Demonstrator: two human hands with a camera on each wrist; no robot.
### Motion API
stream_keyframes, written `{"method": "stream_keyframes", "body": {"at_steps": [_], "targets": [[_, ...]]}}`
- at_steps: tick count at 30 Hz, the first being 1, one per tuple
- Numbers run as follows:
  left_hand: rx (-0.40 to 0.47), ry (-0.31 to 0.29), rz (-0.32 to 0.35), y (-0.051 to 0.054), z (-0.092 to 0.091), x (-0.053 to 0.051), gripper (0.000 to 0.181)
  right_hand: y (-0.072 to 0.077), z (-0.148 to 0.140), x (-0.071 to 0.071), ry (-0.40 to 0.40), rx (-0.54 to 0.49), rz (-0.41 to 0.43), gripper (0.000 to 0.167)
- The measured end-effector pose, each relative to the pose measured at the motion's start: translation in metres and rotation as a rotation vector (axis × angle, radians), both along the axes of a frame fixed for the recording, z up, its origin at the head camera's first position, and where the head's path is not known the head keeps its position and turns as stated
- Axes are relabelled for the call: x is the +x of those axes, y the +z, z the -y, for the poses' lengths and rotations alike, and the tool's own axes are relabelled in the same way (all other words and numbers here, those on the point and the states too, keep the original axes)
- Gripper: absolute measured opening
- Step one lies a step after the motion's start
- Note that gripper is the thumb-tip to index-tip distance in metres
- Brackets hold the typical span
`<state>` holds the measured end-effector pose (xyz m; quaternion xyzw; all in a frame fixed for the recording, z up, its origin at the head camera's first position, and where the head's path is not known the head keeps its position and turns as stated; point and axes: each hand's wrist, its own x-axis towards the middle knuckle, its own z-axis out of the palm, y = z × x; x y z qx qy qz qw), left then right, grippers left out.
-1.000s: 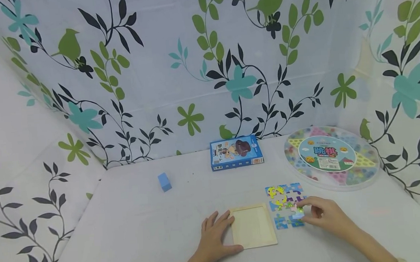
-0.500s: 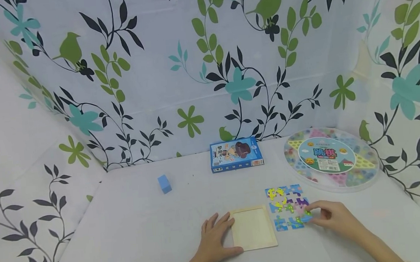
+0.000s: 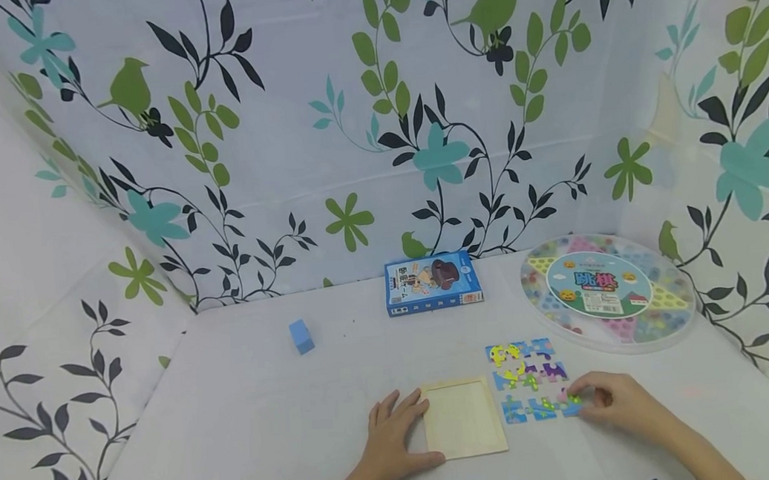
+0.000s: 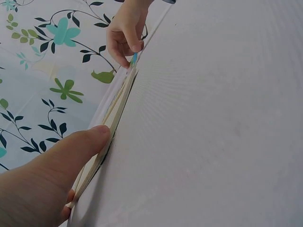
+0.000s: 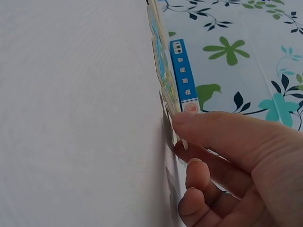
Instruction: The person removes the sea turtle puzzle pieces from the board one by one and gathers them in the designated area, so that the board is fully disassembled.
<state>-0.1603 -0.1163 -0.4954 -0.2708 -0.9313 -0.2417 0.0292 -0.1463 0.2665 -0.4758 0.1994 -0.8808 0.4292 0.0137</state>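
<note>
My left hand rests at the left side of a square wooden puzzle tray, its fingers spread and fairly straight. The thumb touches the tray's near edge in the left wrist view. To the right of the tray lie several colourful jigsaw pieces in loose rows with gaps between them. My right hand pinches a puzzle piece between thumb and forefinger, at the right end of the nearest row. In the right wrist view, the thumb hides much of that piece.
Behind the tray stands a blue game box. A large round Chinese checkers set lies at the back right, and a small blue block at the back left. Patterned cloth hangs behind the white table.
The right hand has moved right and slightly nearer with the puzzle piece, from over the other pieces to the end of the nearest row. Left hand and tray have stayed in place.
</note>
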Motion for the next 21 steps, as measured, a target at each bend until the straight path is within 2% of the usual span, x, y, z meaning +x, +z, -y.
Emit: {"method": "stream_keyframes", "body": {"at_steps": [4, 7, 11, 14, 18, 21], "targets": [[0.004, -0.003, -0.011, -0.0001, 0.001, 0.0007, 0.08, -0.0021, -0.0002, -0.0008, 0.044, 0.003, -0.053, 0.021], [0.001, -0.003, -0.032, 0.0003, 0.0022, -0.0005, 0.079, -0.0042, 0.0006, -0.0028, 0.074, 0.004, -0.128, 0.019], [0.001, -0.007, -0.024, 0.0001, 0.0023, -0.002, 0.079, -0.0069, 0.0015, -0.0042, 0.091, 0.011, -0.208, 0.02], [0.006, -0.016, -0.017, -0.0005, 0.0027, -0.0029, 0.08, -0.008, 0.0025, -0.005, 0.102, 0.011, -0.227, 0.021], [0.008, -0.023, -0.058, -0.0013, 0.0043, -0.0049, 0.08, -0.0085, 0.0037, -0.0073, 0.108, -0.002, -0.233, 0.019], [-0.004, -0.018, -0.065, -0.0015, 0.0055, -0.006, 0.08, -0.0092, 0.0046, -0.0088, 0.109, -0.017, -0.239, 0.019]]}}
